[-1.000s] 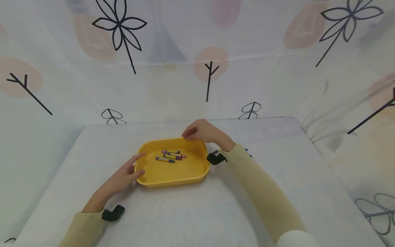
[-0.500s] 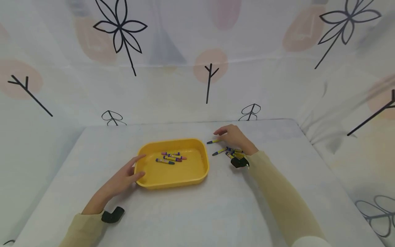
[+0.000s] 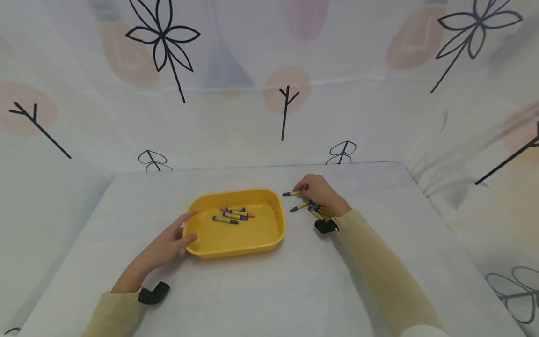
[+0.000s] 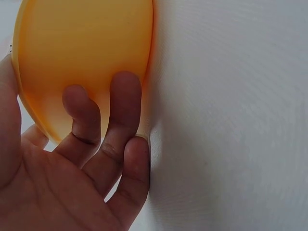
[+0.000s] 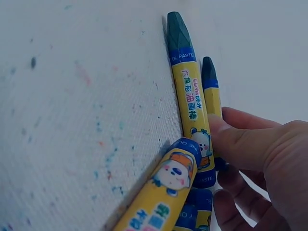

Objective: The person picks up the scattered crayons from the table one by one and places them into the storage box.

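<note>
A yellow tray [image 3: 236,252] stands on the table, with several oil pastels [image 3: 225,220] lying in its middle. My left hand [image 3: 166,243] grips the tray's left end; in the left wrist view the curled fingers [image 4: 126,103] lie against its outer wall. To the right of the tray, my right hand [image 3: 322,192] pinches a dark-tipped oil pastel [image 5: 212,98] between thumb and index finger, at table height. Close beside that hand lies another oil pastel [image 5: 192,103] with a dark green tip and yellow wrapper. My right hand partly hides the held pastel in the head view.
A loose pile of oil pastels [image 3: 322,211] lies under and beside the right wrist. White cloth covers the table [image 3: 252,299], and small coloured smudges show near the pastels. A patterned cloth [image 3: 236,126] hangs behind and at the sides.
My right hand has moved from above the tray's far rim rightward to the loose pastels, and its fingers have come together on one pastel. The left hand and tray have stayed put.
</note>
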### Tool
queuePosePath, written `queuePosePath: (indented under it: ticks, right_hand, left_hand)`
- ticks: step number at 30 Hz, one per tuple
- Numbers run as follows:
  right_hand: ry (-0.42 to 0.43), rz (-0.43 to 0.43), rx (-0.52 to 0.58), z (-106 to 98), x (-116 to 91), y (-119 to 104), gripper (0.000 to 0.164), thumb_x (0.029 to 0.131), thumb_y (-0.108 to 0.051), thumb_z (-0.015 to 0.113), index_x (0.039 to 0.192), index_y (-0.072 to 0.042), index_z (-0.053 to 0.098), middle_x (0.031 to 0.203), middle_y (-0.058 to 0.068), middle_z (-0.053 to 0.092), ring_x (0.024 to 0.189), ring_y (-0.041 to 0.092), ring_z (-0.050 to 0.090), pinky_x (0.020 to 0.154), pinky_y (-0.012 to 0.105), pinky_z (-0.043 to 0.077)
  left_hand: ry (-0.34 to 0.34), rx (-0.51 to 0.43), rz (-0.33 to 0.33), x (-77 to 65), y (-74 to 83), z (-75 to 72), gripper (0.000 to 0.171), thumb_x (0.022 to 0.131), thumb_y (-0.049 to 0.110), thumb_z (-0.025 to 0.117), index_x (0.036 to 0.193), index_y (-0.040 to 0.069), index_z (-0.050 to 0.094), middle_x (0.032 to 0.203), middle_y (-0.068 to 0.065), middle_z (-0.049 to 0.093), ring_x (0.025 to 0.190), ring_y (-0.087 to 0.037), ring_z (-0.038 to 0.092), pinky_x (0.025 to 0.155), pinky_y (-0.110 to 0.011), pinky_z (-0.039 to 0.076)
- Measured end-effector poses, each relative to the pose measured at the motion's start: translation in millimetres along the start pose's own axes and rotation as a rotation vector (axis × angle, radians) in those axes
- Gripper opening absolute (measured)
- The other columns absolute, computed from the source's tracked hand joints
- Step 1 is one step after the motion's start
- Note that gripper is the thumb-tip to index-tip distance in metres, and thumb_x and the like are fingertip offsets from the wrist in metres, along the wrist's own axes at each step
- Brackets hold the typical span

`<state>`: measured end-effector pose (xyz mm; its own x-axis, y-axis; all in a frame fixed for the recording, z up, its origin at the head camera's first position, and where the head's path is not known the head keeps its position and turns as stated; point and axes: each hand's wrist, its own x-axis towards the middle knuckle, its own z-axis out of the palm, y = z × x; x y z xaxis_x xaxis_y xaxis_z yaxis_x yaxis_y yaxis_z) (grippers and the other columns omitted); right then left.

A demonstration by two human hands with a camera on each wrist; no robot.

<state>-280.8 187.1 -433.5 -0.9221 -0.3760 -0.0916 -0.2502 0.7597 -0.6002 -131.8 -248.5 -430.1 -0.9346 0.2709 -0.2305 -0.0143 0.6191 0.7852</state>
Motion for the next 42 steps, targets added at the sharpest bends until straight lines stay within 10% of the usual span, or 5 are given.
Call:
queuePosePath:
  ticks: [17,31,42]
  right_hand:
    - [0.041,-0.06,-0.065,-9.5,0.3,-17.6,0.018,0.099,-0.012,0.062,0.115,-0.01,0.071,0.108,0.005,0.067,0.093,0.023,0.057,0.082,0.037,0.049]
    - [0.108,-0.344,0.059,-13.0,1.9,-90.8,0.021,0.099,-0.01,0.061,0.118,-0.006,0.071,0.111,0.006,0.068,0.097,0.021,0.06,0.081,0.034,0.05]
    - [0.025,-0.373,0.194,22.4,20.6,-137.5,0.024,0.099,-0.013,0.063,0.12,-0.006,0.07,0.113,0.005,0.069,0.096,0.016,0.063,0.085,0.029,0.051]
  left_hand:
    - [0.006,0.002,0.01,1.1,-0.4,0.7,0.066,0.101,0.03,0.061,0.156,0.022,0.027,0.11,-0.015,0.061,0.086,-0.024,0.056,0.073,-0.038,0.043]
    - [0.023,0.016,0.03,2.7,-0.7,0.8,0.064,0.1,0.028,0.061,0.155,0.022,0.029,0.116,-0.017,0.059,0.088,-0.025,0.057,0.075,-0.038,0.044]
    - [0.019,-0.005,0.034,0.5,-0.2,2.2,0.064,0.1,0.026,0.061,0.156,0.021,0.029,0.09,-0.011,0.058,0.078,-0.023,0.054,0.066,-0.032,0.042]
